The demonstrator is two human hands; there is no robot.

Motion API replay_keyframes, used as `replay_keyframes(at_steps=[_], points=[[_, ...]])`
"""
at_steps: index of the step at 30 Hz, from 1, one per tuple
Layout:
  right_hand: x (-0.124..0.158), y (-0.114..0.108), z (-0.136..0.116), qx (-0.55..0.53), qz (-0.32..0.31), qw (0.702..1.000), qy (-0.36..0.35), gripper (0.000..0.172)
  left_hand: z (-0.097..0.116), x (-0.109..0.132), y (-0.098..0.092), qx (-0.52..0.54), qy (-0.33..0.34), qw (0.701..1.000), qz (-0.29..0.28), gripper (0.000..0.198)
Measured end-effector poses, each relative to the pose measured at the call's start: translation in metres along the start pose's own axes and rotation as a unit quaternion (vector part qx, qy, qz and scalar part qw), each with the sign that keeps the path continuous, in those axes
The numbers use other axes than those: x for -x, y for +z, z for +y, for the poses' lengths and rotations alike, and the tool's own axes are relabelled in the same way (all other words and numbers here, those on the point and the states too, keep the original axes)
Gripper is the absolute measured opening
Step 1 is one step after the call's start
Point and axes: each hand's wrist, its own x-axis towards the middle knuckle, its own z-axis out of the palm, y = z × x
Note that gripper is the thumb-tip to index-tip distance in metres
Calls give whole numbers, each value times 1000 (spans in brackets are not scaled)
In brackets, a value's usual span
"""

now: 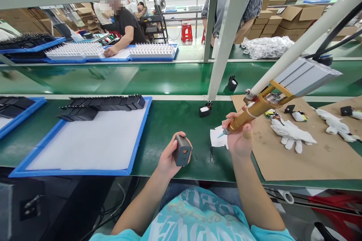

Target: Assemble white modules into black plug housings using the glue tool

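My left hand is wrapped around a dark grey charger housing, with an orange port showing on the face towards me. My right hand grips a gold-coloured glue dispensing gun that hangs on a white pole. Its thin blue nozzle points down and left, over a white paper and apart from the charger. Below the paper lies a thin black stick-like item. An opened black charger case stands on the green bench behind the paper.
To the left, a blue-rimmed tray carries rows of black cases. Brown cardboard on the right bears white gloves and charger parts. A grey metal post rises ahead. Co-workers sit and stand beyond the green belt.
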Motion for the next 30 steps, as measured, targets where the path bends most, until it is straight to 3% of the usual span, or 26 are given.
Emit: replay_keyframes(at_steps=[7, 11, 17, 23, 30], points=[[-2, -3, 3, 60, 28, 997, -41, 39, 1, -1, -8, -79, 48, 996, 19, 39], [-8, -13, 6, 107, 67, 992, -20, 43, 6, -6, -16, -116, 56, 990, 51, 39], [-20, -31, 9, 145, 78, 986, -14, 47, 13, -5, -16, -110, 88, 990, -5, 38], [-25, -39, 11, 168, 82, 982, 25, 56, 15, -3, -13, -149, 97, 984, -13, 39], [-28, -37, 14, 201, 95, 975, -5, 71, 23, -13, -24, -230, 92, 967, 62, 36]])
